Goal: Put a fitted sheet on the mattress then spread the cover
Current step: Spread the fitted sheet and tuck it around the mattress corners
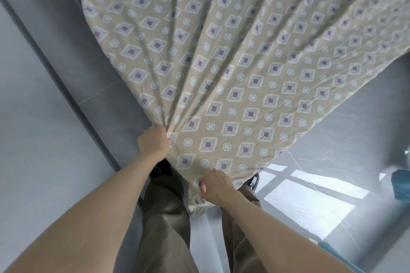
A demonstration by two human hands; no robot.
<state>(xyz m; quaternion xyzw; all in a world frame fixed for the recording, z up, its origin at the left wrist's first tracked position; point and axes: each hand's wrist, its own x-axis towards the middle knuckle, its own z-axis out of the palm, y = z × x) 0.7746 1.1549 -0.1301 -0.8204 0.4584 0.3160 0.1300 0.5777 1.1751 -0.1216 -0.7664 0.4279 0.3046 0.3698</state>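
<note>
A beige sheet (233, 62) with a diamond and circle pattern stretches away from me in long folds, lifted off the floor. My left hand (153, 142) grips a bunched corner of its near edge. My right hand (214, 187) pinches the same edge lower and closer to my legs, and a short flap of cloth hangs below it. The mattress is hidden under the sheet or out of view.
A grey wall with a dark baseboard (73, 95) runs along the left. Glossy grey floor tiles (310, 201) reflect a window at the right. A teal object (401, 186) sits at the right edge. My trousers and shoes are below the sheet.
</note>
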